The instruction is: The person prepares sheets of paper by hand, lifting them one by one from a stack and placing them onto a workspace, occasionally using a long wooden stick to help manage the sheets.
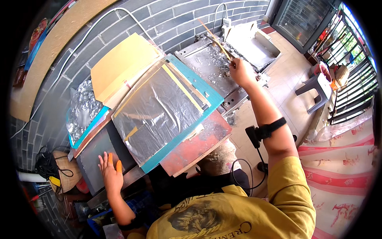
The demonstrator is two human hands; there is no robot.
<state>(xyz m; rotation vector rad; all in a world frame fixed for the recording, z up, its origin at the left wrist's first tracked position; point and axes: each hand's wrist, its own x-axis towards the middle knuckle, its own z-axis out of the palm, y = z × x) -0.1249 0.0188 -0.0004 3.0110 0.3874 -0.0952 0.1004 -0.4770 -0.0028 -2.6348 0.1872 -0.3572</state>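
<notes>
My left hand [112, 174] rests fingers spread on a dark grey board [94, 158]; orange finger cots cover two of its fingers. In my right hand [243, 71] is a thin wooden stick [221, 47], its tip pointing up and left over a metal platform [197, 61]. Crumpled silvery foil scraps [219, 56] litter that platform. Between the hands, a thin glossy sheet [161, 115] with yellow edge strips lies on a teal corrugated board [213, 97]. Under that is a worn reddish board [197, 143].
Yellowish paper [122, 68] and crumpled silver foil [85, 104] lie at left by the grey brick wall [179, 18]. A white tray [264, 44] stands beyond the platform. On the tiled floor at right is a grey stool [317, 86]. A cable [243, 159] hangs from my right arm's strap.
</notes>
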